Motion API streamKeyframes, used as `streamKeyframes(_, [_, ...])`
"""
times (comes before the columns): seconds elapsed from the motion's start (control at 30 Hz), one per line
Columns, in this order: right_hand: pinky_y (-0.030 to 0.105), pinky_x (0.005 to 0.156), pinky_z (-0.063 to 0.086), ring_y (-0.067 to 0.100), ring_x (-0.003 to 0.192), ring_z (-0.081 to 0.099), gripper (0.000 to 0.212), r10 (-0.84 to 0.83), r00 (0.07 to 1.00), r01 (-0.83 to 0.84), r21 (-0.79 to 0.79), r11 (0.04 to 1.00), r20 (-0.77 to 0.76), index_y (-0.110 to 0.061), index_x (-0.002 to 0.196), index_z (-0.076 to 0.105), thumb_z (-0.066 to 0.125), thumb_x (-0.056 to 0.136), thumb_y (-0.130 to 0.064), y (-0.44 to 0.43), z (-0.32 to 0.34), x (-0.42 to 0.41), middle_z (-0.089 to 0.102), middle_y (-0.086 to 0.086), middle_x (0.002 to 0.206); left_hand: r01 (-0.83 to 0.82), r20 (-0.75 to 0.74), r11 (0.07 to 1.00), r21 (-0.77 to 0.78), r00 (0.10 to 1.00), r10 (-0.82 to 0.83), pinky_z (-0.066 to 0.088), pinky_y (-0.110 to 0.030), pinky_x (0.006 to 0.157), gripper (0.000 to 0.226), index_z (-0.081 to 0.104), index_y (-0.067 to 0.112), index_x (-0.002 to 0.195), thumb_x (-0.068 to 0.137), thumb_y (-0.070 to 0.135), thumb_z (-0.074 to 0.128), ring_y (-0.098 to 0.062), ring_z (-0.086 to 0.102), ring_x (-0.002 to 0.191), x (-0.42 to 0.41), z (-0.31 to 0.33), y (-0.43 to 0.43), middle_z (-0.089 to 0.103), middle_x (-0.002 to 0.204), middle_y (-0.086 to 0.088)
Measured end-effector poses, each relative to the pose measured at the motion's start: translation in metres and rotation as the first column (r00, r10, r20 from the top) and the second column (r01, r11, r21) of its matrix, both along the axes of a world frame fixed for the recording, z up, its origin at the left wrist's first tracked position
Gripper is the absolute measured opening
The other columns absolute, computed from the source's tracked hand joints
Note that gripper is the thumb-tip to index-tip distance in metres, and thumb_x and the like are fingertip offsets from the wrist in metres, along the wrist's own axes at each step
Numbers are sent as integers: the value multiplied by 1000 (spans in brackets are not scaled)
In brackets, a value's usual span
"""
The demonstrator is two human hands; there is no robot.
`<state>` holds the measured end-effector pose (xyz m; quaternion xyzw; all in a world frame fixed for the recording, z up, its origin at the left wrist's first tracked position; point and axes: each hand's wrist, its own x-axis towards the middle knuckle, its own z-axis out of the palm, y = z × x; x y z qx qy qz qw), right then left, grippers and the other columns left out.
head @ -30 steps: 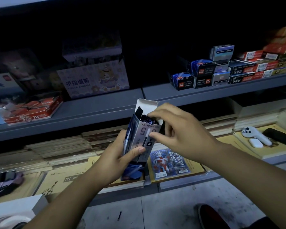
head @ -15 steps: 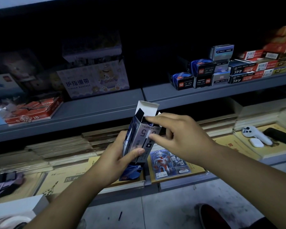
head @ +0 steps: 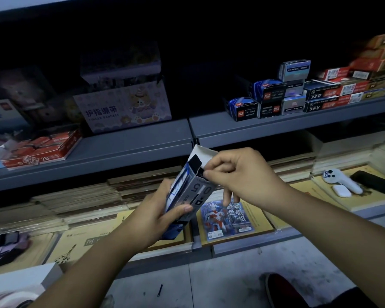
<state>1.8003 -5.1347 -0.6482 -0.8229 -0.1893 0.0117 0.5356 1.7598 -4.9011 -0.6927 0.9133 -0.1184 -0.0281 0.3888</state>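
I hold a narrow grey-and-blue cardboard box point(head: 193, 192) tilted in front of the shelves, its white top flap standing open. My left hand point(head: 156, 216) grips the box's lower half, thumb across the printed front. My right hand point(head: 238, 176) is at the open mouth of the box, thumb and forefinger pinching at the top edge of the box; what they pinch is hidden by the fingers.
A grey shelf point(head: 142, 141) holds a finger-bandage carton point(head: 125, 107), red 2B boxes point(head: 45, 152) and stacked small boxes point(head: 276, 101). Below lie notebooks and a picture pad point(head: 229, 216). A white controller point(head: 340, 181) and a black object point(head: 378, 185) lie right. A dark red shoe point(head: 282, 292) is on the floor.
My right hand has drawn up and curled at the box's open top, going from flat fingers on the front to a pinch at the rim. The box tilted slightly.
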Motion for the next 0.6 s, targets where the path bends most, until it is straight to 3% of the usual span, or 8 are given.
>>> streamKeyframes(0.17, [28, 44, 48, 28, 48, 71, 15, -41, 997, 37, -62, 997, -61, -12, 82, 77, 70, 95, -16, 0, 0, 1, 74, 13, 66, 22, -5, 997, 71, 1000, -22, 54, -22, 89, 39, 34, 65, 121, 91, 60, 57, 15, 56, 107, 0, -2, 0, 52, 113, 47])
streamKeyframes(0.23, [27, 42, 48, 31, 49, 71, 17, -48, 995, 44, -48, 998, -88, -13, 82, 76, 68, 96, -13, 1, -2, 1, 73, 17, 66, 26, 3, 996, 83, 1000, -27, 54, -24, 89, 41, 34, 63, 125, 91, 61, 56, 15, 56, 106, 1, -3, 0, 54, 113, 44])
streamKeyframes(0.4, [19, 41, 46, 24, 46, 70, 16, -84, 996, 82, -103, 991, -21, -10, 82, 75, 67, 96, -9, 6, -8, 0, 73, 10, 64, 33, 13, 994, 103, 999, -35, 55, -27, 89, 46, 35, 53, 133, 92, 61, 55, 10, 57, 106, 2, -8, 0, 56, 117, 32])
streamKeyframes(0.6, [22, 43, 50, 21, 44, 69, 19, -90, 996, 92, -112, 990, 24, -9, 80, 75, 66, 96, -8, 9, -7, -1, 72, 9, 61, 23, 50, 995, 95, 998, -28, 52, -20, 86, 43, 34, 54, 128, 91, 61, 55, 12, 56, 105, 2, -7, -3, 55, 114, 35])
